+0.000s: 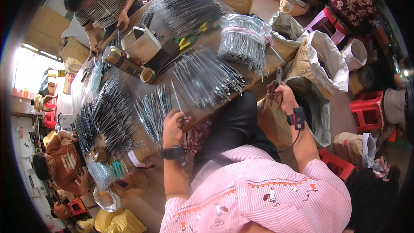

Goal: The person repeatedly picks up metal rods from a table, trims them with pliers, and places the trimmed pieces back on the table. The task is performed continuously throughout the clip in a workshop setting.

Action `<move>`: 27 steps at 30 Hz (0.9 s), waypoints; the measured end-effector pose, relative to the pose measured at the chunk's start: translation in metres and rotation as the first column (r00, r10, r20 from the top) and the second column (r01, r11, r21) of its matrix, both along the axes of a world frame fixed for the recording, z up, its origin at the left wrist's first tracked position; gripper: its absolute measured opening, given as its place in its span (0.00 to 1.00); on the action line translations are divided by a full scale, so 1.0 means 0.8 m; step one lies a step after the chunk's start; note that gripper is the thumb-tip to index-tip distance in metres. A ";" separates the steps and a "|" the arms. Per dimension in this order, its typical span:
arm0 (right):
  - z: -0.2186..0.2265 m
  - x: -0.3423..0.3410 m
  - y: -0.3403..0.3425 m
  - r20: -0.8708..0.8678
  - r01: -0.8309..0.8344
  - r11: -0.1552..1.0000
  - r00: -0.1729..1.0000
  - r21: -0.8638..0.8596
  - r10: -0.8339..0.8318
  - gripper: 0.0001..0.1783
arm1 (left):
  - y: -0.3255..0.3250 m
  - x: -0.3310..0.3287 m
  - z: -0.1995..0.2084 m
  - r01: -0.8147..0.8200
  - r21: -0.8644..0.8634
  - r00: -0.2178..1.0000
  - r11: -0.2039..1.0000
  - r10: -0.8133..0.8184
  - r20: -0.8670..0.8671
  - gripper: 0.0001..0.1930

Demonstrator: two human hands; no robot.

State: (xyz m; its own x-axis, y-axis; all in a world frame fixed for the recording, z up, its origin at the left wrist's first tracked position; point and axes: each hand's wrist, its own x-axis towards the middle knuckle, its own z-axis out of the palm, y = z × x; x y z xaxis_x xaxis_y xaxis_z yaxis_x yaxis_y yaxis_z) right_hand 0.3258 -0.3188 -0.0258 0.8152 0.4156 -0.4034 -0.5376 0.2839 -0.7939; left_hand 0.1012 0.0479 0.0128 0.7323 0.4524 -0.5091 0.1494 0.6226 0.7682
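Note:
My left hand is closed at the table's near edge, pinching a thin metal strip that points up and away. Out past the table's right side, my right hand grips a pair of pliers, jaws upward. Another thin metal strip shows just beyond the jaws; whether they clamp it I cannot tell. Between my hands a fanned pile of metal strips lies on the table, its ends toward me. A smaller pile of strips is just left of my left hand.
A plastic-wrapped bundle of strips stands at the table's right edge. Further back are yellow-handled pliers, a box and a thermos. Open sacks crowd the right. Two people work at the far and left sides.

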 end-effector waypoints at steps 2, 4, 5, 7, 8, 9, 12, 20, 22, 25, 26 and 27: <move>-0.003 0.000 0.019 -0.069 -0.036 0.987 0.997 -0.159 0.025 0.08 | -0.004 -0.005 0.003 -0.011 -0.018 1.000 1.000 0.011 -0.001 0.07; -0.003 0.000 0.040 0.056 -0.076 0.970 0.994 -0.230 0.091 0.11 | -0.008 -0.005 0.002 -0.002 -0.029 1.000 1.000 0.002 0.005 0.06; -0.004 0.002 0.051 0.128 0.020 0.958 0.992 -0.286 0.018 0.11 | -0.010 -0.005 0.001 0.012 -0.030 1.000 0.999 -0.011 0.012 0.06; -0.003 0.013 0.066 0.300 0.165 0.931 0.952 -0.327 -0.063 0.09 | -0.016 -0.004 0.000 0.033 -0.060 0.999 0.998 -0.033 0.014 0.06; -0.002 0.021 0.075 0.386 0.229 0.912 0.918 -0.339 -0.088 0.09 | -0.019 -0.002 -0.001 0.044 -0.071 0.999 0.996 -0.042 0.023 0.06; 0.000 0.029 0.081 0.442 0.301 0.874 0.890 -0.381 -0.114 0.08 | -0.022 -0.001 -0.002 0.056 -0.082 0.998 0.995 -0.053 0.034 0.06; 0.008 0.053 0.093 0.498 0.350 0.888 0.850 -0.297 -0.168 0.05 | -0.029 0.005 -0.001 0.070 -0.095 0.997 0.993 -0.066 0.045 0.05; 0.019 0.050 0.067 0.447 0.253 0.916 0.889 -0.312 -0.093 0.09 | -0.035 -0.012 0.025 0.035 -0.053 0.999 0.998 -0.032 0.042 0.07; 0.017 0.034 0.052 0.317 0.200 0.915 0.944 -0.351 -0.085 0.09 | -0.036 -0.022 0.030 0.021 -0.035 0.999 0.999 -0.020 0.036 0.07; 0.018 0.021 0.035 0.100 0.162 0.961 0.985 -0.225 -0.143 0.06 | -0.034 -0.032 0.035 0.023 -0.022 1.000 0.999 -0.023 0.007 0.06; 0.020 0.021 0.029 -0.052 0.128 0.987 0.990 -0.095 -0.133 0.06 | -0.034 -0.036 0.037 0.014 -0.007 1.000 1.000 -0.014 -0.011 0.06; 0.023 0.024 0.024 -0.198 0.110 0.993 0.975 0.044 -0.100 0.06 | -0.033 -0.037 0.038 0.019 -0.012 1.000 1.000 -0.020 -0.023 0.07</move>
State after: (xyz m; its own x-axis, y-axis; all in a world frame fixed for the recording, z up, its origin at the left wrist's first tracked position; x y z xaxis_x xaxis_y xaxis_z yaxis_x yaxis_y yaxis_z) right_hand 0.3450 -0.2996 -0.0075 0.7631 0.3577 -0.5384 -0.6458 0.3869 -0.6583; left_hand 0.0717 0.0214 0.0434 0.7290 0.4320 -0.5310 0.1792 0.6282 0.7571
